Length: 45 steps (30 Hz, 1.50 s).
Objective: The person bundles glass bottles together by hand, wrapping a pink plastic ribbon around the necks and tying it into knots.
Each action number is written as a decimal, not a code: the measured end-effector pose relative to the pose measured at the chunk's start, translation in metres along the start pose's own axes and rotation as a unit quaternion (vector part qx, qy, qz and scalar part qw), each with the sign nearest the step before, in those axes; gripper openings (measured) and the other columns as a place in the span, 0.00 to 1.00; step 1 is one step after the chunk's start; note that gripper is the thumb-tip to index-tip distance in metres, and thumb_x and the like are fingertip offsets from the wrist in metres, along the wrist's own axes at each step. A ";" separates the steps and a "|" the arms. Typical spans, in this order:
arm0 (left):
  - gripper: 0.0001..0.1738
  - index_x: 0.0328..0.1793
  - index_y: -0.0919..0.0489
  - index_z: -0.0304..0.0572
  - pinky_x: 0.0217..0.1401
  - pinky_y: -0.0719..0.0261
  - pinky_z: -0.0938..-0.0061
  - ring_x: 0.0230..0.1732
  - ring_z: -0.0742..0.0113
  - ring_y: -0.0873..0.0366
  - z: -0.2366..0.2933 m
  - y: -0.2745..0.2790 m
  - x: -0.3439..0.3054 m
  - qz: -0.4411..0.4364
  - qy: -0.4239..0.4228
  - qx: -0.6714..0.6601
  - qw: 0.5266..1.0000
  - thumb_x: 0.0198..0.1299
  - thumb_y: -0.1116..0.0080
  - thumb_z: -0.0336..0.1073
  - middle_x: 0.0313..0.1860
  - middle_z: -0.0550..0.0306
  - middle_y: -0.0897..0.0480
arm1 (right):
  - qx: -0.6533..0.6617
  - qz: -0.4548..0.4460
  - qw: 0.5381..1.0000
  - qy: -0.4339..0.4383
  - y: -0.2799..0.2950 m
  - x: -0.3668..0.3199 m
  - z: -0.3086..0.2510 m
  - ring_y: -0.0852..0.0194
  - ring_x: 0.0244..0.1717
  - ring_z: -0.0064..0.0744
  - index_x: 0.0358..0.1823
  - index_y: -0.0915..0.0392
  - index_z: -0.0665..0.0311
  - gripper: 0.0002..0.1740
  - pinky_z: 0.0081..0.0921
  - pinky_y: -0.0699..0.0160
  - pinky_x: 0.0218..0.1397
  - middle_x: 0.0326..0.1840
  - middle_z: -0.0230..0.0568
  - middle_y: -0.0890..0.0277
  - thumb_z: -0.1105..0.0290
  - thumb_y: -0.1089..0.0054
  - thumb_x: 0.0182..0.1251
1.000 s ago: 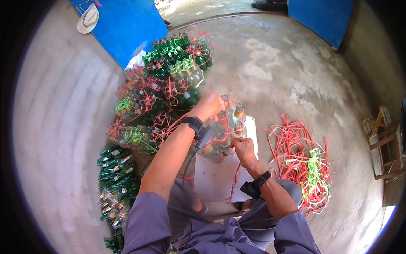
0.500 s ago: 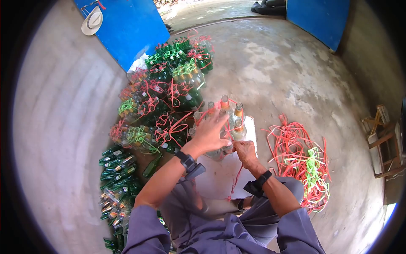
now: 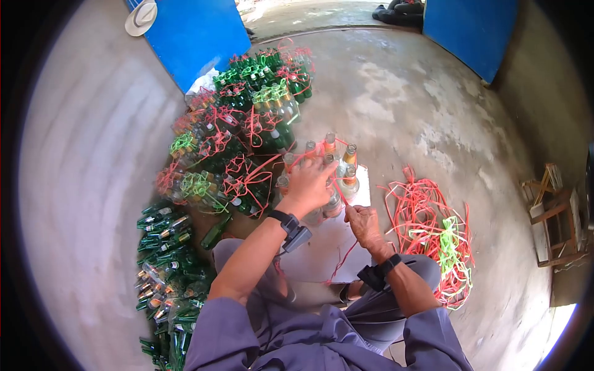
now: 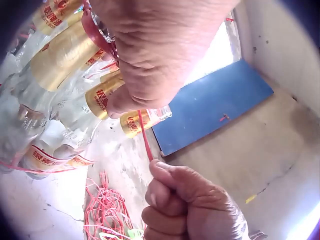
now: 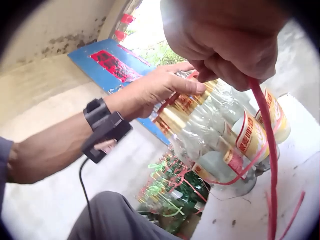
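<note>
Clear bottles with gold neck labels (image 4: pixel 64 56) stand together on a white board (image 3: pixel 322 250), a red strap round their lower bodies in the right wrist view. The left hand (image 3: pixel 311 185) lies over the bottle necks, fingers extended and thumb against a neck. In the head view the right hand (image 3: pixel 366 227) is beside the bottles' near right side. Its curled fingers pinch a red strap (image 4: pixel 145 136) running taut up to the necks, and the strap's tail (image 5: pixel 270 165) hangs below that hand. The left fingertips are partly hidden in the left wrist view.
Bundled bottles tied with red and green straps (image 3: pixel 260 127) crowd the left side. Loose green bottles (image 3: pixel 167 247) lie nearer. A heap of red straps (image 3: pixel 427 229) is on the floor at right, and a wooden frame (image 3: pixel 557 216) stands farther right.
The left hand has come back from the far necks and settled over the bottle tops. The right hand has shifted slightly away from the bottles, with the red strap stretched between.
</note>
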<state>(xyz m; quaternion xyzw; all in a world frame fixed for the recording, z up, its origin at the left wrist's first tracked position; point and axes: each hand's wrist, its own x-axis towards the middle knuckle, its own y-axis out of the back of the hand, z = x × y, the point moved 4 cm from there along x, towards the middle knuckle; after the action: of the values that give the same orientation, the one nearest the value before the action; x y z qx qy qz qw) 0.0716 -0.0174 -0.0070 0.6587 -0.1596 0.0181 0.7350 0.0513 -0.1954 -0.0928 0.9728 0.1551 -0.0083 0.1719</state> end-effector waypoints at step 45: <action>0.24 0.65 0.20 0.39 0.57 0.15 0.56 0.57 0.43 0.15 0.042 0.041 -0.088 0.027 -0.060 -0.271 0.960 0.60 0.38 0.25 0.66 0.44 0.18 | 0.143 -0.067 0.987 -0.040 -0.003 -0.029 -0.045 0.34 0.25 0.19 0.22 0.20 0.69 0.20 0.24 0.32 0.31 0.20 0.32 0.26 0.63 0.44 0.71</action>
<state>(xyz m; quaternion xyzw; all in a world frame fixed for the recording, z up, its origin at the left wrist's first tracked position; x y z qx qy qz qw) -0.0308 -0.0370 0.0133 0.4306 -0.2197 -0.0455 0.8742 0.0212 -0.1858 -0.0491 0.9736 0.2104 -0.0807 0.0359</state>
